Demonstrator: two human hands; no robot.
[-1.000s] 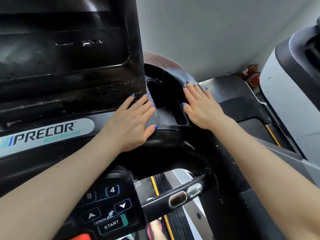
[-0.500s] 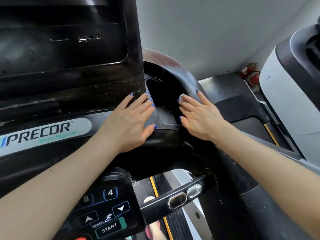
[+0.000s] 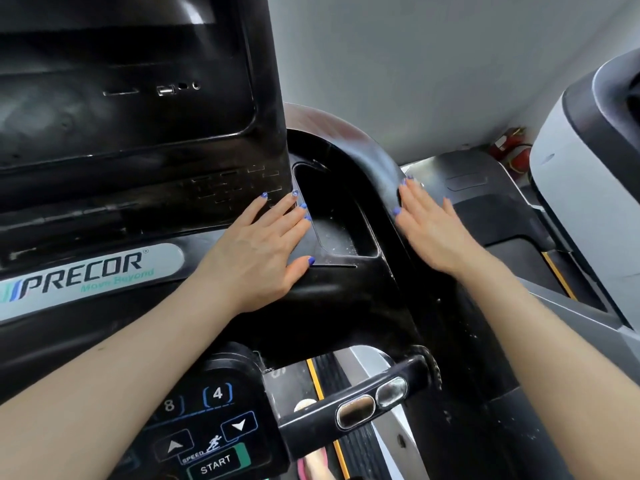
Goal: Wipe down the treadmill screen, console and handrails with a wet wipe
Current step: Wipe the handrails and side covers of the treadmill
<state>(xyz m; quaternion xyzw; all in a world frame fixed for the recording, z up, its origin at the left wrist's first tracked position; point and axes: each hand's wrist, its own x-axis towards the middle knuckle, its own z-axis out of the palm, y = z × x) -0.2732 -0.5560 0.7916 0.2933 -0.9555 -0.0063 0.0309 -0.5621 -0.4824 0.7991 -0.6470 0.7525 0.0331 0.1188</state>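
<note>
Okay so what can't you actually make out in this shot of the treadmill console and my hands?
- Wet wipe: none shows in the head view; the right hand covers anything beneath its palm.
- Right hand fingertips: blurred.
- Left hand: lies flat, hiding the console beneath.
- Screen: cut off by the top and left edges.
- Keypad: partly behind the left forearm, cut by the bottom edge.

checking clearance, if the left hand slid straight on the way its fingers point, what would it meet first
Probably the lower frame of the screen housing: the left hand lies flat on the console, fingertips already at its base. Depth is unclear.
</note>
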